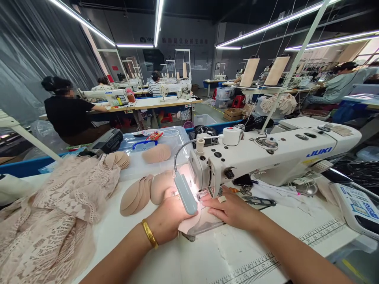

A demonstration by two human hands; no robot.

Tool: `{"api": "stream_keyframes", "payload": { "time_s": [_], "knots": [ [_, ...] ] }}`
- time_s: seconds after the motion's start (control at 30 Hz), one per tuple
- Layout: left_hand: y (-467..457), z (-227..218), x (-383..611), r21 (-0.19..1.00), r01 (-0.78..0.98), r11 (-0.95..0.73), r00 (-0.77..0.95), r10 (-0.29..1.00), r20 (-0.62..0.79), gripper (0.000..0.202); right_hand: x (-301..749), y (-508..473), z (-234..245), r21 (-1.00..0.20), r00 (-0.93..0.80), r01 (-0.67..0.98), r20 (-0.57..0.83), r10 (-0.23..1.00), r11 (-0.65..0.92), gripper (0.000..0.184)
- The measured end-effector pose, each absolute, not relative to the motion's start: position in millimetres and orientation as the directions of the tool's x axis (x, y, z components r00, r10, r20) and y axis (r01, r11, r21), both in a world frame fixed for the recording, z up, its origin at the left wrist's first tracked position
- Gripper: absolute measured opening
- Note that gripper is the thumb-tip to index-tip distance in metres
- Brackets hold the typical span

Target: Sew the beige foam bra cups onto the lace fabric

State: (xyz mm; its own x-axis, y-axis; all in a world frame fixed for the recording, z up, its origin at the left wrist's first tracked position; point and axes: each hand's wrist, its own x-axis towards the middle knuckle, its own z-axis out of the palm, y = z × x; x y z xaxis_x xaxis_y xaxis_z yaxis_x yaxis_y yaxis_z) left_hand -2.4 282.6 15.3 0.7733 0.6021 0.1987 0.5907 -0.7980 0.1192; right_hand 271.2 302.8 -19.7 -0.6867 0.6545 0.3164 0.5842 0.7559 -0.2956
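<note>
My left hand (170, 215), with a gold bangle at the wrist, grips a beige fabric piece (189, 225) at the sewing machine's needle area. Part of its fingers is hidden behind the grey clip lamp (186, 193). My right hand (232, 209) lies with fingers stretched out flat on the same fabric, close to the presser foot; a ring-like band sits on one finger. The white sewing machine (266, 154) stands over the work, its needle lit brightly. Left of my left hand, beige bra pads (136, 197) lie in overlapping stacks.
Beige lace fabric (62, 197) is heaped on the left. Behind the pads is a clear plastic box lid (130, 167) with more pads. Thread snips (259, 201) and a control box (357, 209) lie right. Thread cones (249, 72) stand behind; co-workers (71, 110) sit beyond.
</note>
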Motion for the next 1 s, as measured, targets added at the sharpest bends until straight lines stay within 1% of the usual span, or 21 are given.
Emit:
{"api": "stream_keyframes", "payload": {
  "time_s": [0.13,0.3,0.37,0.47,0.63,0.77,0.83,1.0],
  "knots": [
    [287.7,19.4,-0.3,0.188,0.575,-0.796,0.771,0.604,0.201,0.038,271.6,302.4,-19.5,-0.248,-0.675,0.613,0.330,0.660,0.750,0.020],
    [291.1,17.3,1.3,0.246,0.576,-0.779,0.752,0.624,0.213,0.022,270.2,302.7,-21.0,-0.243,-0.656,0.627,0.349,0.670,0.740,0.019],
    [291.0,16.4,1.7,0.244,0.583,-0.775,0.748,0.629,0.212,0.020,269.7,302.6,-22.6,-0.246,-0.650,0.634,0.344,0.677,0.733,0.019],
    [289.8,16.6,3.0,0.222,0.593,-0.774,0.741,0.632,0.226,0.022,270.6,303.0,-23.5,-0.250,-0.655,0.625,0.346,0.672,0.739,0.021],
    [288.5,19.5,5.3,0.197,0.598,-0.777,0.744,0.630,0.223,0.025,273.7,303.9,-20.2,-0.276,-0.650,0.592,0.393,0.651,0.758,0.025],
    [289.7,20.5,4.9,0.222,0.600,-0.769,0.747,0.637,0.190,0.027,273.6,302.3,-16.9,-0.326,-0.593,0.613,0.412,0.692,0.720,0.023],
    [290.2,19.8,4.5,0.222,0.610,-0.760,0.741,0.647,0.179,0.024,272.9,301.0,-16.5,-0.334,-0.580,0.625,0.406,0.706,0.706,0.022],
    [289.2,15.5,5.5,0.207,0.623,-0.754,0.730,0.656,0.193,0.026,271.5,299.1,-17.4,-0.356,-0.554,0.643,0.394,0.733,0.678,0.023]
  ]
}}
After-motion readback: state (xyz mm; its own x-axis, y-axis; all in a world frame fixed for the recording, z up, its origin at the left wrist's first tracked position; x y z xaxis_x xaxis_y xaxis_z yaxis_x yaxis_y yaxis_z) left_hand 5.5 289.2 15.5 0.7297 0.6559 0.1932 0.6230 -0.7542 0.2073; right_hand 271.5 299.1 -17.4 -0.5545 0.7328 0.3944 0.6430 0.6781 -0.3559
